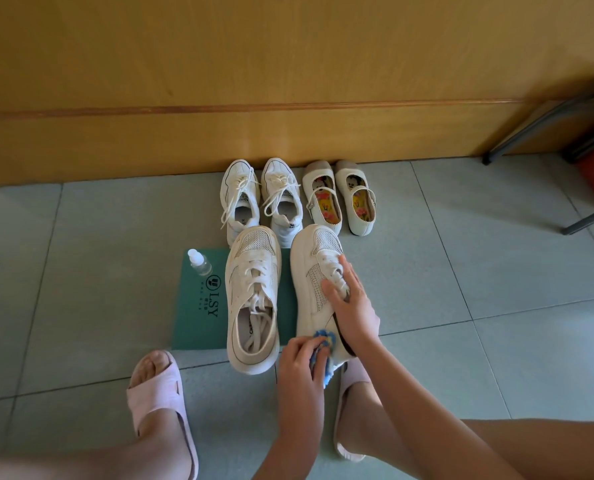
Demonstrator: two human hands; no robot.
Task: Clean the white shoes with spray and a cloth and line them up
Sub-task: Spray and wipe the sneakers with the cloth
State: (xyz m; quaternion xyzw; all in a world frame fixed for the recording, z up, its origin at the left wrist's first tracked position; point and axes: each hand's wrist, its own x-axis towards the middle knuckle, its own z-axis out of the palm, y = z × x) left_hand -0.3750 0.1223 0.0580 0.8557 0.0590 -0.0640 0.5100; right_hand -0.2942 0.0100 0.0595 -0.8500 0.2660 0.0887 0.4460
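Left hand [300,358] curled round a blue cloth [323,344], pressing it to the heel side of a white shoe [306,268]. Right hand [351,306] clamped over that shoe's laces and tongue. The shoe sits at the right edge of a green mat [198,306] on the floor [461,271]. Second white shoe [250,296] lies on the mat, just beside the first. Spray bottle [198,263] upright at the mat's far left corner. Laced sneakers [241,202] and strap flats [323,202] stand in a row against the wooden panel [288,81].
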